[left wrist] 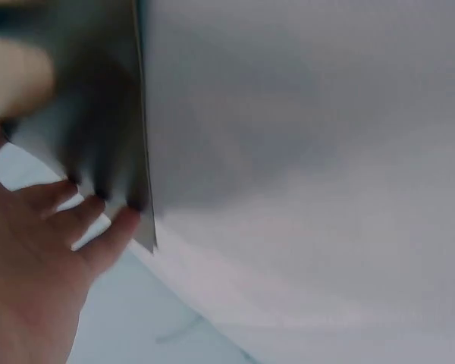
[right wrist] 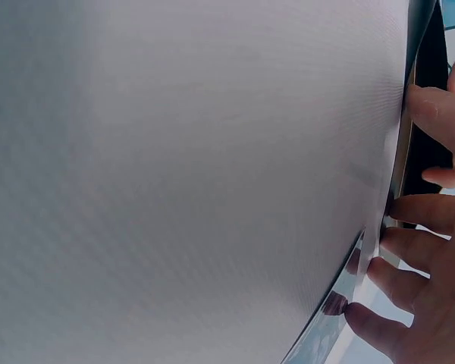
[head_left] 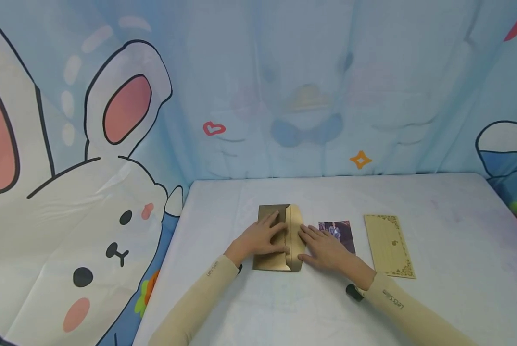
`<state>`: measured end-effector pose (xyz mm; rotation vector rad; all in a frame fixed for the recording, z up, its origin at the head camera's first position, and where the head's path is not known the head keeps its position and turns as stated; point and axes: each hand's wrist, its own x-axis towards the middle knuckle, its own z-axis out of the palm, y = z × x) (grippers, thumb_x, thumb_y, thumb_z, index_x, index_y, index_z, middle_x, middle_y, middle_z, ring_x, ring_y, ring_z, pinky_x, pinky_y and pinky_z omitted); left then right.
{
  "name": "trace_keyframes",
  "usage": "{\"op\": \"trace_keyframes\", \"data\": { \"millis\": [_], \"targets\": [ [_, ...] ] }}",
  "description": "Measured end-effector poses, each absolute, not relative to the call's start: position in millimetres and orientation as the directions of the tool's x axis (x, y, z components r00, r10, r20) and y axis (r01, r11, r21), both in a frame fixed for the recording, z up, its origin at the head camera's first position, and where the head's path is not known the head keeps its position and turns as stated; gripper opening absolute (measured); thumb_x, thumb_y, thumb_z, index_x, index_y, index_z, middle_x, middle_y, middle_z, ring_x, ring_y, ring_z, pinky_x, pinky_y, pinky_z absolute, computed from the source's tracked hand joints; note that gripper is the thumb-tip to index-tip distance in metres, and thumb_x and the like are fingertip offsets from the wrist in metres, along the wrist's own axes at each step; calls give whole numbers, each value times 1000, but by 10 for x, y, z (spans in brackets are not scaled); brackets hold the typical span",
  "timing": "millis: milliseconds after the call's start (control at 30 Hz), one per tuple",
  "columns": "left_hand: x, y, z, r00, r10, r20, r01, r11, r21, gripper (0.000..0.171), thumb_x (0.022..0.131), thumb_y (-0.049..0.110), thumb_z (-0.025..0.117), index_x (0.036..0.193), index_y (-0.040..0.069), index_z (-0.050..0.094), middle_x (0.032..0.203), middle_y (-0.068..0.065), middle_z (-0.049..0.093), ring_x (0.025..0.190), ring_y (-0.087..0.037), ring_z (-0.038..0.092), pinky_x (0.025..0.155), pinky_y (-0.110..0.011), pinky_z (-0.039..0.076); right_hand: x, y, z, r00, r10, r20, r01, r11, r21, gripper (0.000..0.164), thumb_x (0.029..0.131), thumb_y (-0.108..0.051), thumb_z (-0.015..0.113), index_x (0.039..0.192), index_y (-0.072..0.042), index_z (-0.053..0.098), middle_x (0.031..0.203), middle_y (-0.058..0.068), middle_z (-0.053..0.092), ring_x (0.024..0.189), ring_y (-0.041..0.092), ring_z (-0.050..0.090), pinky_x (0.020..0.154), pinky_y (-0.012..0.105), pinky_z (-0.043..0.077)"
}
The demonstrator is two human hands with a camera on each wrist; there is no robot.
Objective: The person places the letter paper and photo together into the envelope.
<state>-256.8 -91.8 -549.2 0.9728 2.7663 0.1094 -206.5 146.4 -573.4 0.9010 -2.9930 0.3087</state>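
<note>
A gold envelope (head_left: 267, 262) lies on the white-covered table, its flap (head_left: 295, 216) folded out to the right. My left hand (head_left: 262, 238) rests on the envelope's body with fingers spread; in the left wrist view its fingertips touch the shiny gold surface (left wrist: 98, 45). My right hand (head_left: 327, 250) has its extended fingers at the flap's outer edge, thumb lower down. Just beside it, partly covered by that hand, is a small dark photo (head_left: 346, 235) showing figures. In the right wrist view, the right hand's fingers (right wrist: 421, 212) line up along the edge.
Right of the photo lies a cream card (head_left: 385, 245) with a brown ornamental border. The white tabletop (head_left: 457, 240) reaches back to a blue printed curtain (head_left: 241, 72). A large cartoon rabbit (head_left: 89, 230) covers the cloth on the left.
</note>
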Motion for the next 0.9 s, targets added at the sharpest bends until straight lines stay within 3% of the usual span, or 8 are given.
{"op": "trace_keyframes", "data": {
  "millis": [233,433,900],
  "targets": [
    [-2634,-1004,-5425,-703,672,-234,646,741,186,102,63,77,58,146,35,17,155,-13,0,141,-31,15,103,-47,36,-2063,1468,-5721,-842,-536,54,-535,819,-208,73,86,-52,54,140,-5,38,148,14,32,134,36,32,103,57,30],
    [-2656,-1028,-5451,-693,677,-248,656,735,174,106,61,78,59,146,34,15,155,-14,0,141,-31,15,106,-50,30,-2054,1460,-5699,-834,-547,69,-548,809,-214,72,87,-53,53,140,-5,38,148,14,32,134,36,32,103,56,31],
    [-2648,-1043,-5463,-696,681,-230,660,732,171,107,60,78,58,146,34,14,155,-13,-1,138,-31,25,101,-44,39,-2063,1452,-5716,-839,-541,55,-540,817,-201,73,87,-54,52,140,-6,38,148,13,32,134,35,32,103,55,31]
  ]
}}
